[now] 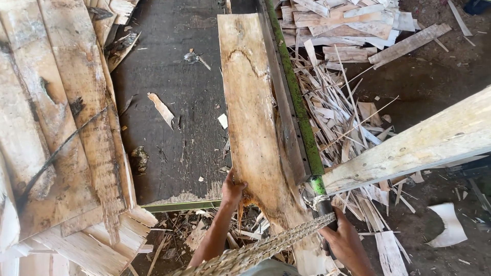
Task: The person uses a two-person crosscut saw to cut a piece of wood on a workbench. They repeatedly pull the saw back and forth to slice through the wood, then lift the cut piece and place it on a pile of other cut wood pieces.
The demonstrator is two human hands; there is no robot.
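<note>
The fingers of the left hand (233,188) are clenched around the near left edge of a long sheet of wood veneer (251,117), thumb on top, where the sheet is ragged and splintered. The fingers of the right hand (343,239) are wrapped tight around the dark grip at the near end of a green metal bar (296,97), which runs along the right edge of the veneer sheet and away from the person. A braided straw-coloured rope (266,248) crosses just below the veneer sheet's near end, from the right hand toward the bottom middle of the view.

The veneer sheet lies lengthwise on the right part of a dark, worn table (169,102), its near end hanging past the table's edge. Left of the veneer sheet, a small pale wood scrap (161,108) lies on the table, and beyond that a stack of rough veneer sheets (56,128) overlaps the table's left side. Right of the veneer sheet, past the green bar, a heap of thin wood offcuts (342,117) covers the dirt ground, and a pale plank (424,143) slants across above them.
</note>
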